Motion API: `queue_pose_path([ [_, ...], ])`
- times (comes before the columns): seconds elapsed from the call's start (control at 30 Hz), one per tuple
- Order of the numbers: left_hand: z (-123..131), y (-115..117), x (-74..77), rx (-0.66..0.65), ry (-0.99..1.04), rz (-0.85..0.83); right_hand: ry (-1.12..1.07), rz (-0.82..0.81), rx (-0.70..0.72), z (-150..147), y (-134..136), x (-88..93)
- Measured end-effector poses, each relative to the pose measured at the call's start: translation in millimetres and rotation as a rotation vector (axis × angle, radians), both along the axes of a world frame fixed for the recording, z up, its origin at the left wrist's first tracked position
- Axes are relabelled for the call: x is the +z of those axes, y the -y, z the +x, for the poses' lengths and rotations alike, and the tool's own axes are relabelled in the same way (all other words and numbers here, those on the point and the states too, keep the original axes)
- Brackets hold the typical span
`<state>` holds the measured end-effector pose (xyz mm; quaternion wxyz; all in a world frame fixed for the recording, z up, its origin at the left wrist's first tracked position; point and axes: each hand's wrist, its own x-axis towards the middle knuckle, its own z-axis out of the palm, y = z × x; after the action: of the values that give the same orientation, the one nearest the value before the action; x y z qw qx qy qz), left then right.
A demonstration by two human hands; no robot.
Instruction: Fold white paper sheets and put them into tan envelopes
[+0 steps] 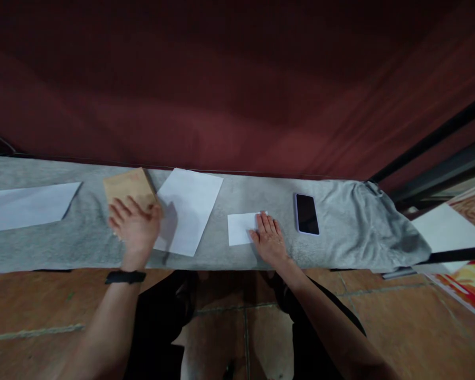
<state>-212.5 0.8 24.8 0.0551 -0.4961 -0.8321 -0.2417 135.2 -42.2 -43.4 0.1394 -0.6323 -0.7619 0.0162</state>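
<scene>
My left hand (132,221) is over the near part of a flat brown packet (130,183), its fingers spread. Whether the palm touches the packet or hovers just above it, I cannot tell. The packet looks like kraft paper or envelopes and has visible thickness. Lying flat, my right hand (269,238) rests its fingers on the right end of a small white sheet of paper (239,229). A larger white sheet (192,203) lies at a slant between the hands, near the brown packet's right edge.
A phone (307,214) with a dark screen lies right of my right hand. More white paper (31,205) is at the far left. Grey cloth (352,227) covers the narrow surface, bunched at its right end. Behind it rises a dark red curtain (221,95); tiled floor (217,338) is below.
</scene>
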Motion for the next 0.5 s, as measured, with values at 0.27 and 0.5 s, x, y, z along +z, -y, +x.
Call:
queue_pose_path([
  [0.27, -77, 2, -6.8, 0.226, 0.149, -0.318, 0.040, -0.001, -0.006, 0, 0, 0.1],
  [0.5, -79, 6, -1.4, 0.309, 0.175, -0.237, 0.040, 0.027, -0.003, 1, 0, -2.0],
])
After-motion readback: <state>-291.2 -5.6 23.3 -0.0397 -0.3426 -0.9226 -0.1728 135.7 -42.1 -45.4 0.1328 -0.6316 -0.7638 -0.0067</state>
